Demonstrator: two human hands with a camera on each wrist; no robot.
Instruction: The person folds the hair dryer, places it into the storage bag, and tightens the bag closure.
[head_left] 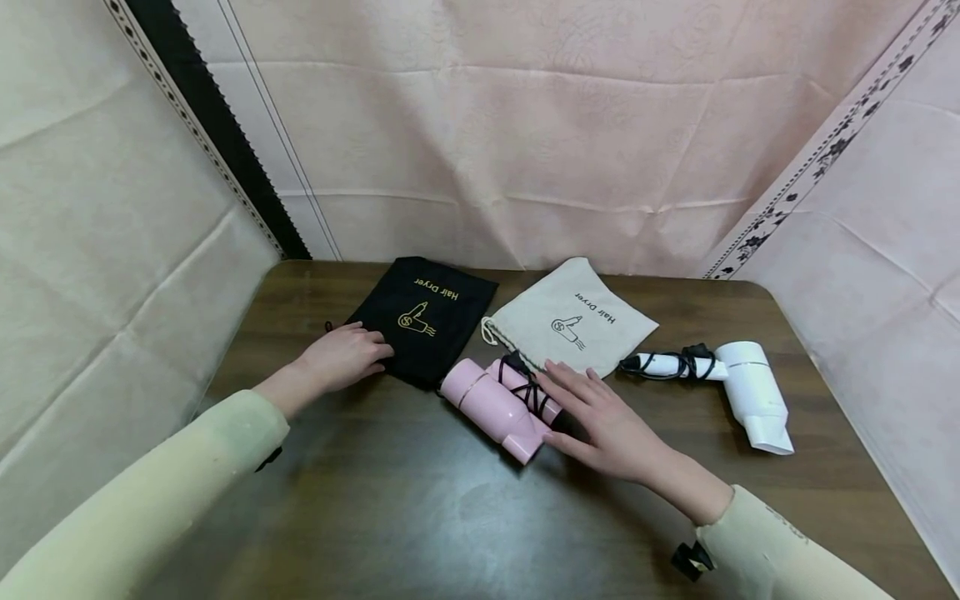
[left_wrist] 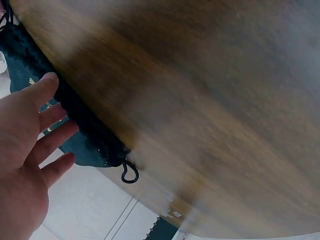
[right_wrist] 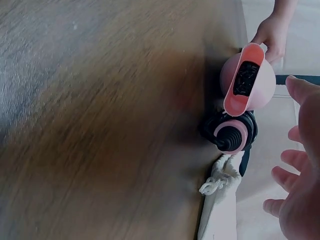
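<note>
My left hand (head_left: 347, 357) is at the near left edge of a black drawstring bag (head_left: 442, 292) printed "Hair Dryer" in gold. In the left wrist view its fingers spread loosely over the bag's gathered mouth, holding nothing. A pink hair dryer (head_left: 491, 404), its black cord wound round the handle, lies between my hands, partly against the black bag. My right hand (head_left: 607, 421), fingers extended, is just right of the dryer's handle and nozzle; whether it touches them I cannot tell. In the right wrist view the dryer's nozzle (right_wrist: 245, 82) faces the camera.
A cream drawstring bag (head_left: 573, 321), also printed "Hair Dryer", lies behind my right hand. Farther right is a white hair dryer (head_left: 756, 396) with its black cord wrapped round the handle. Pale cloth (head_left: 525, 142) hangs behind the wooden table (head_left: 390, 517).
</note>
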